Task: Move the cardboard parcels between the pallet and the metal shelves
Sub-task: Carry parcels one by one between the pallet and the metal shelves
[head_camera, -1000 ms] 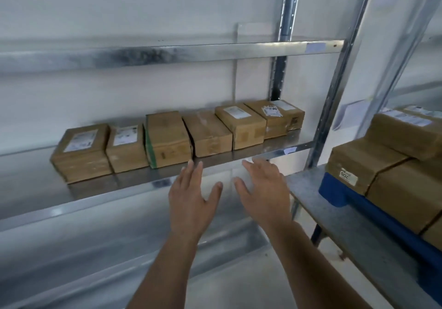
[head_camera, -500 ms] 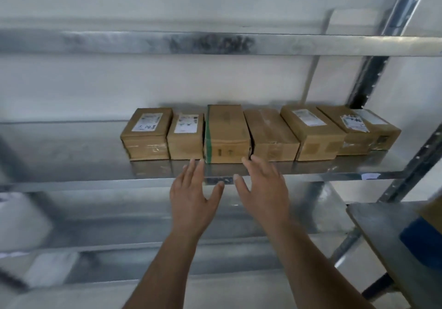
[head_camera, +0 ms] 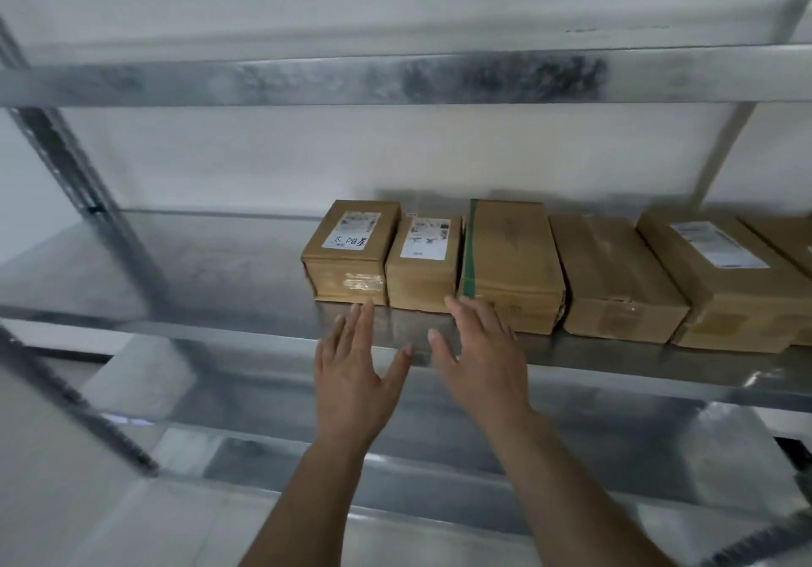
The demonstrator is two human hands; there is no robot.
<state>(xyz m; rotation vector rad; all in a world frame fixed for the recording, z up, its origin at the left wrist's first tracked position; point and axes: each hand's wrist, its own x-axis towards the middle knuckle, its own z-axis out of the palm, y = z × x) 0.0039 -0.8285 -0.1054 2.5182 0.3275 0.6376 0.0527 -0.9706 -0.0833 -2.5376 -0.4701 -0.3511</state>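
Several cardboard parcels stand in a row on the middle metal shelf [head_camera: 184,267]. From the left: a labelled parcel [head_camera: 351,250], a smaller labelled parcel [head_camera: 425,267], a parcel with green tape [head_camera: 512,259], a plain parcel [head_camera: 615,281] and another labelled parcel [head_camera: 720,276]. My left hand [head_camera: 353,373] is stretched out flat in front of the two leftmost parcels, fingers straight, holding nothing. My right hand [head_camera: 483,360] is also flat and empty, its fingertips just before the green-taped parcel's front lower corner.
An upper shelf beam [head_camera: 395,79] crosses above the parcels. A slanted metal upright [head_camera: 74,180] stands at the left. A lower shelf [head_camera: 395,456] lies beneath my arms. The white wall is behind.
The view has swung left, so the pallet and table at the right are out of sight. Both hands stay spread and have reached closer to the leftmost parcels.
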